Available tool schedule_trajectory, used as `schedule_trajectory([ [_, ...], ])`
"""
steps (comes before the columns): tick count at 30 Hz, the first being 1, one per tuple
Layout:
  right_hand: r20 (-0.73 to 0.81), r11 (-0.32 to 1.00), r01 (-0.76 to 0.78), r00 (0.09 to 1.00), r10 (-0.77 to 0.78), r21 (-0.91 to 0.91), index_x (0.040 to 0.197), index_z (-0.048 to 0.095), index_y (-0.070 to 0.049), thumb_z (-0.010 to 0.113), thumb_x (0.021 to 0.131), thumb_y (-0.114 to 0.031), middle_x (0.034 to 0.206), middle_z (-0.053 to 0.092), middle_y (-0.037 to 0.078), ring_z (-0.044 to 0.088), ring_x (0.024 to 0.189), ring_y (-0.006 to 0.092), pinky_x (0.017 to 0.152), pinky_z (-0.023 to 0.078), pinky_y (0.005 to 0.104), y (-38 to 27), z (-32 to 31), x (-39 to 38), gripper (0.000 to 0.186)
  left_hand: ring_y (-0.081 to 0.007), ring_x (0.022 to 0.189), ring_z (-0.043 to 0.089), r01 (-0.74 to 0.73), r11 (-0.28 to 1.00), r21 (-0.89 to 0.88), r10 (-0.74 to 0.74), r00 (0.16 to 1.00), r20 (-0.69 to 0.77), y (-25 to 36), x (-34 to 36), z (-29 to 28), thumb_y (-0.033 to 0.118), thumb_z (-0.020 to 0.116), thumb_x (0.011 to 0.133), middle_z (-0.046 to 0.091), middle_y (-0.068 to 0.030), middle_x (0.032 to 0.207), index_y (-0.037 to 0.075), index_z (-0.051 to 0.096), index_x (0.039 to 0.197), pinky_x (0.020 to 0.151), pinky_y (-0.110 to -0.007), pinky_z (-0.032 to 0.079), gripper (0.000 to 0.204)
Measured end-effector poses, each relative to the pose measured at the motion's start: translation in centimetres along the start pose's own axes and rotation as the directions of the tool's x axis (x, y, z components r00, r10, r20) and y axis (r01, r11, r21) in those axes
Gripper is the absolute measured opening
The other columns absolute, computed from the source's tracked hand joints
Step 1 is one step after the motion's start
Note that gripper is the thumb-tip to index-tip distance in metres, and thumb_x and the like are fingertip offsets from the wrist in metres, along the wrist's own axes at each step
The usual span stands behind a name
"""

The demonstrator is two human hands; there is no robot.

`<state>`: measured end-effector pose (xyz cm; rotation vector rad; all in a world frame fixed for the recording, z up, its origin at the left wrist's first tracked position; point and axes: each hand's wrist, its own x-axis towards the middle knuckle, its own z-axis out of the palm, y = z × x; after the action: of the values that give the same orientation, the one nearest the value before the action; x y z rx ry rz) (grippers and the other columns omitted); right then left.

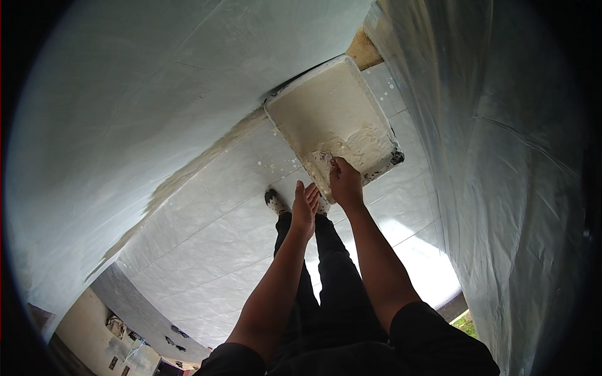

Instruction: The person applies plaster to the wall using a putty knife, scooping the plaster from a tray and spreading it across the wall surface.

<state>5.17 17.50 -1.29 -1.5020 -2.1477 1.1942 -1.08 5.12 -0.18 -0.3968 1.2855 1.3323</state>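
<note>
A large rectangular tray (331, 94), pale and crusted along its rim, holds a cream-coloured paste that is heaped and ridged toward its near end. My right hand (346, 182) is closed at the tray's near edge, gripping what looks like a putty knife (323, 156). Paste smears the blade, and most of the handle is hidden in my fist. Just left of it, my left hand (305, 203) is held with its fingers stretched out and nothing in it, close to the tray's near left corner.
A smooth grey-white wall (157, 94) rises on the left. Clear plastic sheeting (495, 188) hangs on the right. Pale splashes dot the covered floor (213, 207). My feet, in spotted footwear (274, 200), stand below the tray, and a brown piece (364, 50) lies beyond it.
</note>
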Motion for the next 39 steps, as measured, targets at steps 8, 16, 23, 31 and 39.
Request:
schedule_trajectory([
  [8,0.075,1.000,0.006,0.997,-0.005,-0.013,0.102,0.062,0.001,0.053,0.090,-0.009,0.092,0.066,0.024,0.066,0.088,0.0414,0.075,0.052,0.0456,-1.1,0.7,0.4,0.019,-0.0331,0.147,0.020,-0.006,1.000,0.000,0.006,1.000,-0.012,0.3,0.1,-0.4,0.067,0.021,0.096,0.024,-0.0263,0.155,-0.010,0.026,0.146,0.120,-0.041,0.010,0.093],
  [16,-0.023,0.997,0.042,0.999,-0.044,-0.066,0.110,0.064,0.001,0.054,0.090,-0.009,0.101,0.069,0.020,0.067,0.093,0.0370,0.081,0.054,0.0410,1.3,-0.1,0.1,0.025,-0.0331,0.147,0.019,0.010,1.000,-0.013,-0.010,1.000,-0.012,0.4,0.1,0.1,0.067,0.022,0.096,0.025,-0.0258,0.155,-0.010,0.026,0.146,0.120,-0.041,0.009,0.093],
  [23,-0.037,0.996,-0.007,0.999,0.010,0.087,0.108,0.064,0.000,0.053,0.091,-0.010,0.094,0.068,0.022,0.068,0.090,0.0361,0.076,0.053,0.0423,-1.0,-2.2,-0.4,0.023,-0.0307,0.147,0.021,0.023,1.000,-0.016,-0.024,0.999,-0.024,0.3,0.0,-0.6,0.068,0.020,0.096,0.026,-0.0233,0.155,-0.007,0.027,0.148,0.120,-0.041,0.011,0.091],
  [31,0.084,0.987,-0.159,0.984,0.156,0.031,0.106,0.065,-0.001,0.055,0.088,-0.011,0.095,0.068,0.021,0.067,0.092,0.0366,0.080,0.052,0.0418,1.9,0.4,-0.2,0.024,-0.0303,0.147,0.020,0.013,1.000,-0.021,-0.013,1.000,-0.005,-0.1,0.2,-0.5,0.069,0.020,0.096,0.026,-0.0223,0.156,-0.006,0.027,0.148,0.120,-0.041,0.009,0.092],
  [39,0.243,0.964,-0.217,0.954,0.177,0.150,0.104,0.065,-0.001,0.056,0.087,-0.013,0.089,0.069,0.021,0.068,0.086,0.0370,0.075,0.052,0.0433,3.1,-0.9,2.4,0.022,-0.0319,0.147,0.019,0.005,0.999,-0.036,-0.005,1.000,-0.010,-0.2,0.4,-0.6,0.068,0.019,0.096,0.027,-0.0241,0.155,-0.008,0.028,0.147,0.120,-0.042,0.008,0.092],
])
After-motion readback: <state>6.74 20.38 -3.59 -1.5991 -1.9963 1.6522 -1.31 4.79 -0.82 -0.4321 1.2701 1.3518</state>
